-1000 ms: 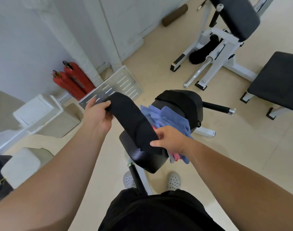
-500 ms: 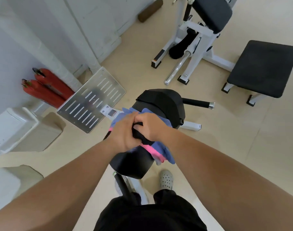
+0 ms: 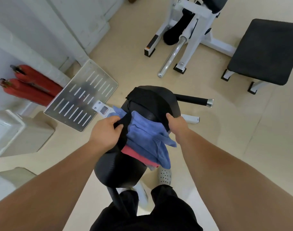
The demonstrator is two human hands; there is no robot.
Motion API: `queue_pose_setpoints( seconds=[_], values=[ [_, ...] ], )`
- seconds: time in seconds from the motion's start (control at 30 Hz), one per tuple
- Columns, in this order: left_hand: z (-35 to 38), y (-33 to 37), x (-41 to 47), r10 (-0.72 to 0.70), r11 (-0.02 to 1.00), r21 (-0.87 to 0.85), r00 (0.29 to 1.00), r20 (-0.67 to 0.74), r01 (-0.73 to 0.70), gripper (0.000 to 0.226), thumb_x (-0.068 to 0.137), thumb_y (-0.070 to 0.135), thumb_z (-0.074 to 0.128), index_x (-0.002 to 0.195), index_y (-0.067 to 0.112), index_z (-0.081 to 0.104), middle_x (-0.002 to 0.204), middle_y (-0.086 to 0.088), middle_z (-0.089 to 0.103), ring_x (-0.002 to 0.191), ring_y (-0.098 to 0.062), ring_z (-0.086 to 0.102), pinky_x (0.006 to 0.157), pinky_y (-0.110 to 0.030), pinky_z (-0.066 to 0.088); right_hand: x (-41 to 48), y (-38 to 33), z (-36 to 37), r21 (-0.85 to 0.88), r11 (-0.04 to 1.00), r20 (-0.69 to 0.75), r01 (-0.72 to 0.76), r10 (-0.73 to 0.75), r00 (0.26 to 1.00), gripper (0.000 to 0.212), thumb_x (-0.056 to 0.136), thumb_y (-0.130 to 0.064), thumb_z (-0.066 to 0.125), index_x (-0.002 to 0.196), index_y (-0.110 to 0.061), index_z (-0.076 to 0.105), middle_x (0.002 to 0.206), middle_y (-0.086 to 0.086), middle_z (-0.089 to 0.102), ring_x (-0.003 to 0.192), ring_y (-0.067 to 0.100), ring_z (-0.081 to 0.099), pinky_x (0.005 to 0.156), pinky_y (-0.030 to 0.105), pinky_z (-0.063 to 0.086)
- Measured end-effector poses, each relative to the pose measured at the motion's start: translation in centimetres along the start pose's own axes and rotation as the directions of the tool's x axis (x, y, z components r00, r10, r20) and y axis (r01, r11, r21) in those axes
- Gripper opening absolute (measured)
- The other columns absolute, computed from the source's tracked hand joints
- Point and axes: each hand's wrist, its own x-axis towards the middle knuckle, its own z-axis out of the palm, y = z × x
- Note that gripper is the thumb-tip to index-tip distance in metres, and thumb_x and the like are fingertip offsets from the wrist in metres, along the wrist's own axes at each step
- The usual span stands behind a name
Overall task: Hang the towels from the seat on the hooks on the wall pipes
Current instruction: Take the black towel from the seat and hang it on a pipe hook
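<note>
The seat (image 3: 115, 170) is a black padded saddle directly below the camera, and the towels lie heaped on its far half, up against the rounded back pad (image 3: 152, 100). A blue towel (image 3: 145, 139) is crumpled on top, a pink towel (image 3: 132, 153) shows beneath its near edge, and a paler scrap peeks out under that at the seat's right rim. The left hand (image 3: 105, 132) is at the seat's left side, with fingers and thumb closed round a black towel (image 3: 124, 130) that runs as a narrow band along the left of the pile. The right hand (image 3: 175, 124) is at the far right of the seat with its fingers curled over something dark, but whether that is the same towel's other end or the pad's edge cannot be told. No hooks are in view. These towels look light, limp and non-slippery, so they should drape and sag rather than hold any shape. A firm pinch at a corner or along one short edge should do, keeping the rest bunched so it does not drag the blue one off the seat.
</note>
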Motion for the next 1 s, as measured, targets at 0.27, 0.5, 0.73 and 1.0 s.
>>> queue_pose_setpoints(
  seconds=[0.27,0.5,0.73,1.0],
  values=[
    [-0.9,-0.3,-1.6,-0.094,0.991,-0.104,0.993,-0.074,0.086,0.01,0.094,0.011,0.059,0.085,0.017,0.06,0.068,0.001,0.06,0.063,-0.018,0.055,0.058,-0.028,0.037,1.6,0.2,2.1,0.086,0.995,-0.054,0.045,-0.041,0.998,0.065,0.099,-0.037,0.056,0.157,-0.024,0.028,0.155,0.009,0.042,0.138,0.035,0.045,0.111,0.041,0.039],
    [-2.0,-2.7,-3.6,-0.34,0.912,-0.267,0.939,-0.06,0.313,0.019,0.089,0.007,0.052,0.09,0.022,0.064,0.077,-0.001,0.065,0.073,-0.025,0.059,0.065,-0.035,0.048,0.2,-2.7,2.6,0.025,0.948,-0.307,0.316,-0.294,0.905,0.036,0.087,-0.007,0.049,0.11,-0.028,0.066,0.113,0.003,0.065,0.099,0.024,0.063,0.084,0.032,0.054],
    [-5.2,-5.5,-8.6,-0.507,0.808,-0.439,0.844,-0.175,0.394,0.026,0.088,0.004,0.046,0.093,0.018,0.066,0.086,-0.012,0.068,0.078,-0.033,0.061,0.061,-0.034,0.048,-7.5,-10.1,3.9,-0.166,0.524,0.009,0.836,-0.846,0.532,0.029,0.097,-0.002,0.05,0.111,-0.018,0.069,0.112,0.001,0.061,0.1,0.011,0.055,0.079,-0.004,0.033],
    [-11.7,-11.5,-15.2,-0.53,0.773,-0.567,0.78,-0.333,0.284,0.027,0.095,0.004,0.044,0.107,0.018,0.063,0.096,-0.009,0.069,0.089,-0.033,0.063,0.067,-0.034,0.049,-21.0,-16.5,7.5,-0.259,0.182,0.303,0.949,-0.917,0.258,0.032,0.099,-0.003,0.045,0.11,-0.024,0.068,0.119,-0.001,0.06,0.109,0.018,0.057,0.095,0.03,0.047]
  ],
)
